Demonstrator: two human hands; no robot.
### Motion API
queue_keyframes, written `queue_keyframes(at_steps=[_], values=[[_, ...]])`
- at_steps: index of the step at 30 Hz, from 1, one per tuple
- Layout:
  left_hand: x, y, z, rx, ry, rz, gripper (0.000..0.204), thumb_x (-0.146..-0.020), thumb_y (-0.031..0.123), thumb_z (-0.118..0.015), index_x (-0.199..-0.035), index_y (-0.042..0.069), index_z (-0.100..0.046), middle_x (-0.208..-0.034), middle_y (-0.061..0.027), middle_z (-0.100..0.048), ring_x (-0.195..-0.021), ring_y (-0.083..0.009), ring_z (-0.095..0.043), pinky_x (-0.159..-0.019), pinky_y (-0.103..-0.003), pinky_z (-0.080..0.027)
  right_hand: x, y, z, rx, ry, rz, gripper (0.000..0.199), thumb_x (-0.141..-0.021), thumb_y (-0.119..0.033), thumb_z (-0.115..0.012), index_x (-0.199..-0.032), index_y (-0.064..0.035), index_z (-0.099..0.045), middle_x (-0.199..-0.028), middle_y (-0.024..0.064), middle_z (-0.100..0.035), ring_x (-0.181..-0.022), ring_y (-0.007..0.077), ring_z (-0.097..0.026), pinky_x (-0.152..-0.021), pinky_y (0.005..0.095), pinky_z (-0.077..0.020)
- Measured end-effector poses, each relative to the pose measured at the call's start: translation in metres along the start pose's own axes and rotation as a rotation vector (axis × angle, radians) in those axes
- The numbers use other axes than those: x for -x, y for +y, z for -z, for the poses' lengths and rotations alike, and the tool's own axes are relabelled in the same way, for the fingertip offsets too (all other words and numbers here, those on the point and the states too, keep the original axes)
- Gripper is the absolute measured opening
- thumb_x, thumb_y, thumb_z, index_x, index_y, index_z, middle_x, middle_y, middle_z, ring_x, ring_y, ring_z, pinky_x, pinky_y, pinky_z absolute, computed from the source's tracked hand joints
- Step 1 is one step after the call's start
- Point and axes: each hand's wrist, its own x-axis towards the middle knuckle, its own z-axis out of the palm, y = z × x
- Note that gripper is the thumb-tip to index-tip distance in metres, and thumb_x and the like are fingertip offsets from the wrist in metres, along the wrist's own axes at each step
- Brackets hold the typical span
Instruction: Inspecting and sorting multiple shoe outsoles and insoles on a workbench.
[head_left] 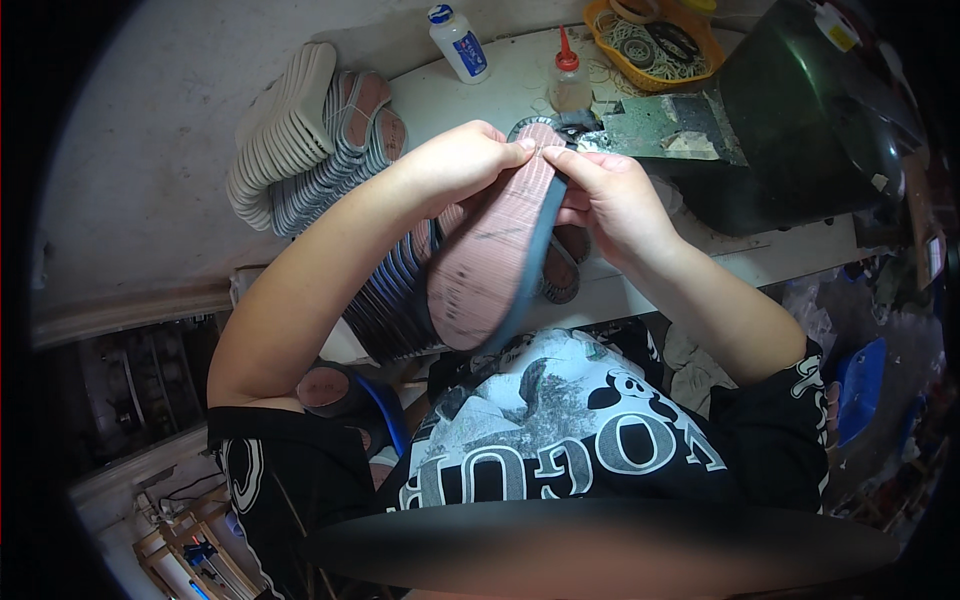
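Between my hands is a shoe upper (490, 250) sewn to a pink insole, with a blue-grey fabric edge along its right side. It is tilted, its narrow end up and its wide end toward my body. My left hand (465, 165) pinches the left side of the narrow end with thumb and fingers. My right hand (615, 200) grips the same end from the right, thumb on the pink face and fingers behind. The two thumbtips nearly meet there. Whatever lies between the thumbs is too small to make out.
Stacked pale pieces (290, 130) and grey shoe uppers (350, 140) stand at left, with darker uppers (395, 300) nearer. A white bottle (462, 50), a red-tipped squeeze bottle (568, 85) and an orange basket (603, 45) of cords are behind. A dark green machine (800, 130) is at right.
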Motion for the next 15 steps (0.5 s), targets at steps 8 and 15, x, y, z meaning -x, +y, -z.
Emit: queue_keyframes(at_steps=[8,15], values=[[0.013,0.012,0.001,0.241,-0.13,0.142,0.051,-0.093,0.042,-0.053,-0.066,-0.001,-0.059,-0.051,-0.0136,-0.061,-0.034,-0.015,-0.054,-0.035,-0.024,-0.044,0.051,-0.009,0.025,0.126,-0.168,-0.2,0.027,-0.085,-0.017,-0.067,-0.101,0.0046,-0.064,-0.095,0.011,-0.067,-0.08,0.0136,-0.065,-0.075,0.0276,-0.0524],[-0.005,0.005,0.017,0.005,-0.043,0.025,0.057,-0.084,0.057,-0.06,-0.062,0.004,-0.057,-0.041,0.0016,-0.041,-0.033,-0.0072,-0.036,-0.035,-0.021,-0.025,0.074,0.019,0.019,0.195,-0.085,-0.095,0.027,-0.086,-0.016,-0.067,-0.103,0.0042,-0.065,-0.095,0.0078,-0.068,-0.085,0.0118,-0.063,-0.078,0.0264,-0.0504]])
